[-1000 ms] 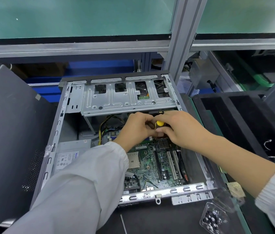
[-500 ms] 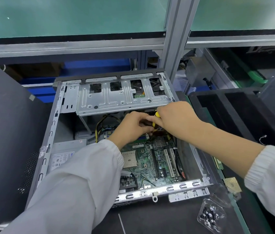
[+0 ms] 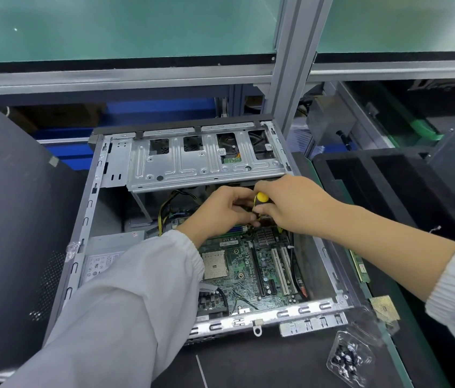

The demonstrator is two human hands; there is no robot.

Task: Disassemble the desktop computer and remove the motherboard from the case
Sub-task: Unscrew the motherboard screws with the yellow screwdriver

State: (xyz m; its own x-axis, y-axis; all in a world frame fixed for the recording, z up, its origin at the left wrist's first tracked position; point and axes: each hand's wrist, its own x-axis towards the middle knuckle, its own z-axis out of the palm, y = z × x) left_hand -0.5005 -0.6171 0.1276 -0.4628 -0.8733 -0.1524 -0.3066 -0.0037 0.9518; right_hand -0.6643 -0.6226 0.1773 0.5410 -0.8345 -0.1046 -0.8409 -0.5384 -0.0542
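An open grey computer case (image 3: pixel 81 242) lies flat in front of me, with the green motherboard (image 3: pixel 246 264) in its floor. My right hand (image 3: pixel 293 208) grips a yellow-and-black screwdriver (image 3: pixel 261 198), held upright over the board's far edge, just below the metal drive cage (image 3: pixel 204 166). My left hand (image 3: pixel 220 211) meets it from the left, its fingers curled around the lower part of the screwdriver. The tip and whatever it touches are hidden by both hands.
A power supply (image 3: pixel 103 259) sits in the case's left side under my left sleeve. The removed dark side panel (image 3: pixel 11 219) leans at left. A black foam tray (image 3: pixel 383 186) stands at right. A clear plastic box of screws (image 3: pixel 349 359) lies at front right, near a memory stick (image 3: pixel 359 266).
Both hands stay together on the screwdriver at the board's far edge. The camera view shifted slightly; the yellow handle top shows more clearly now.
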